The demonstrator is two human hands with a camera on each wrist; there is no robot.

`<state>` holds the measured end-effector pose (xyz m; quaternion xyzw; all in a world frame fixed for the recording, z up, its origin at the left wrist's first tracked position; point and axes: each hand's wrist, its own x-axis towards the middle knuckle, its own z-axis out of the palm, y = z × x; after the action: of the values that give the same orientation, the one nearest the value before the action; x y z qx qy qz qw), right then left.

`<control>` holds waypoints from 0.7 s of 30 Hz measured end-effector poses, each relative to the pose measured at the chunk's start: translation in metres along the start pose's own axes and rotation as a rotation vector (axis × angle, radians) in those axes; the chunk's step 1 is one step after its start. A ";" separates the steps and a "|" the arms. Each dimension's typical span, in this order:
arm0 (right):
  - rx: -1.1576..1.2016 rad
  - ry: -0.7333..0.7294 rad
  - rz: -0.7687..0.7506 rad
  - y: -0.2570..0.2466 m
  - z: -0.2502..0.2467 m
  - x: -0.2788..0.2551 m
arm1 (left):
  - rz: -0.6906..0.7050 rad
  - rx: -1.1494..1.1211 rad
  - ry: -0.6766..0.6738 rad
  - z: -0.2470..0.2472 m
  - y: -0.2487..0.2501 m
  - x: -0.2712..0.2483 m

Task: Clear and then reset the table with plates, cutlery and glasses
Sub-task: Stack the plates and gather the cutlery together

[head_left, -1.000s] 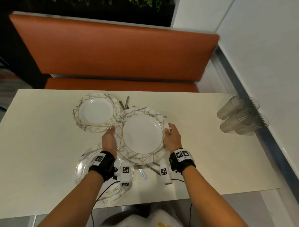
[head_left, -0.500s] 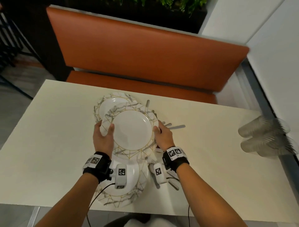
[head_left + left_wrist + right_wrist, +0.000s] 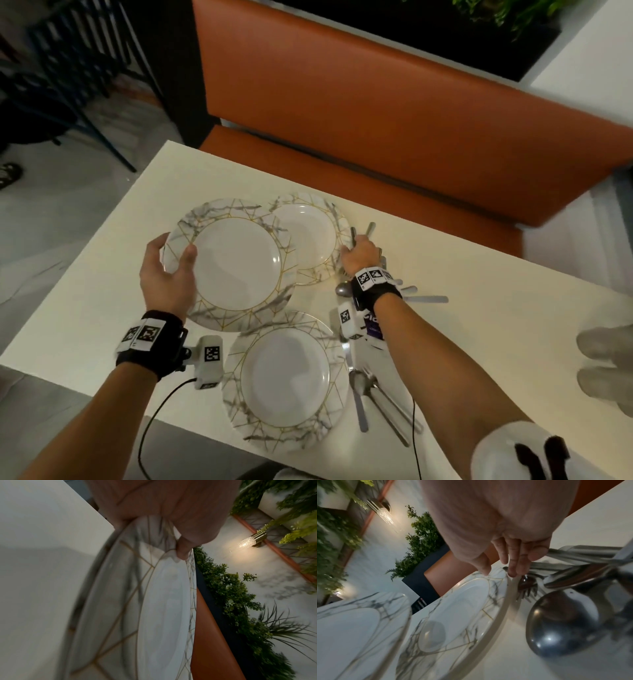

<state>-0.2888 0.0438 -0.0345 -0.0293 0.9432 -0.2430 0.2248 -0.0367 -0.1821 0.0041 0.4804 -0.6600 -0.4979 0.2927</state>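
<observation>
A: The big plate (image 3: 236,263) is off to the left now, carried by the left hand (image 3: 166,274) alone, thumb on the rim and fingers curled beneath, held above the worktop (image 3: 85,291)

B: And the right hand (image 3: 359,255) has let go of it?

A: Yes, it has gone to the far plate (image 3: 308,236), fingers (image 3: 513,566) straight at its rim, gripping nothing I can see

B: So the stacking goes on, I'd judge

A: Likely. The near plate (image 3: 284,377) lies flat at the front edge, cutlery (image 3: 376,401) just beside it, more cutlery (image 3: 424,299) under the right wrist

B: Anything on the plates?

A: All three look bare. The glasses (image 3: 606,363) lie blurred, well apart at the right
</observation>
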 end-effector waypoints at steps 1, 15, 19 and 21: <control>0.016 -0.011 0.008 -0.001 0.001 0.004 | -0.003 -0.014 0.009 -0.001 -0.001 0.001; 0.454 0.046 0.071 -0.001 -0.028 0.019 | -0.049 -0.152 0.003 0.014 0.011 -0.002; 0.532 0.185 -0.046 0.012 -0.077 0.004 | -0.070 -0.191 -0.027 0.017 0.015 -0.007; 0.516 0.271 -0.122 0.026 -0.103 -0.007 | -0.067 -0.198 -0.056 0.021 0.020 -0.012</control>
<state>-0.3265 0.1139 0.0369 0.0049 0.8681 -0.4896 0.0819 -0.0574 -0.1616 0.0166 0.4568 -0.5990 -0.5836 0.3033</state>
